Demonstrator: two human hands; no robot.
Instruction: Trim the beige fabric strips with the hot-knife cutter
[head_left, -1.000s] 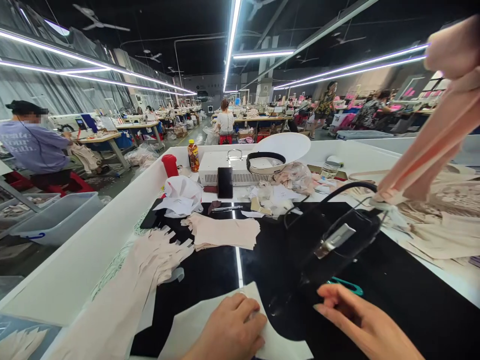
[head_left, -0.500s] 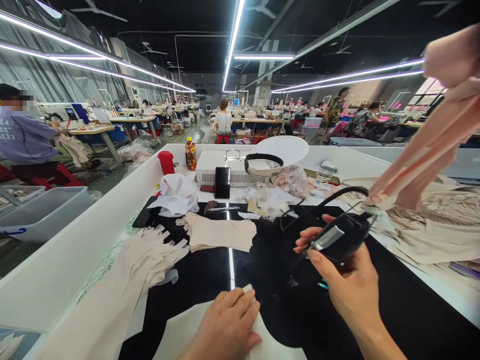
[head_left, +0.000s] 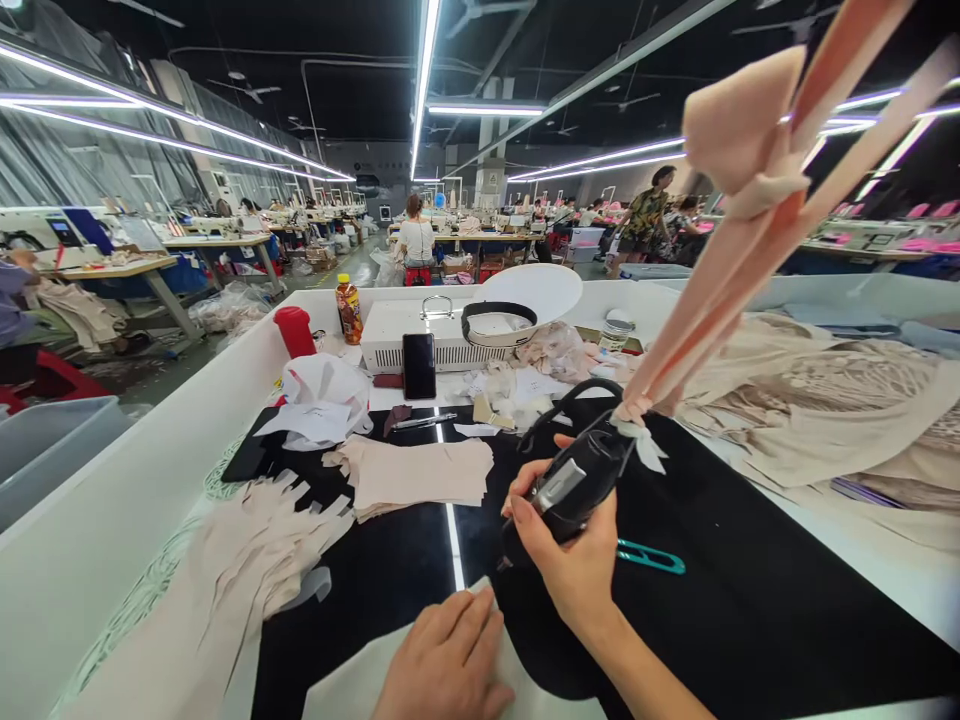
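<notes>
My right hand (head_left: 570, 545) is closed round a black hand-held tool (head_left: 576, 480) with a silver plate, lifted above the black table top (head_left: 750, 590). A black cord loops from it, and pink fabric straps (head_left: 720, 280) run from its top up to the upper right. My left hand (head_left: 442, 665) lies flat, fingers together, on a pale fabric piece (head_left: 360, 680) at the near edge. Teal thread snips (head_left: 651, 557) lie just right of my right hand.
A stack of beige cut pieces (head_left: 420, 475) and a long fan of more (head_left: 225, 590) lie to the left. Further back are a phone (head_left: 419, 366), a white machine box (head_left: 442, 345), a red cup (head_left: 295, 331), a bottle (head_left: 348, 309) and crumpled paper. Lace fabric (head_left: 825, 400) covers the right side. Other people work at distant tables.
My right hand reached forward, took hold of the black tool and drew it left and nearer to me. The pink straps swung with it. My left hand stayed on the pale piece.
</notes>
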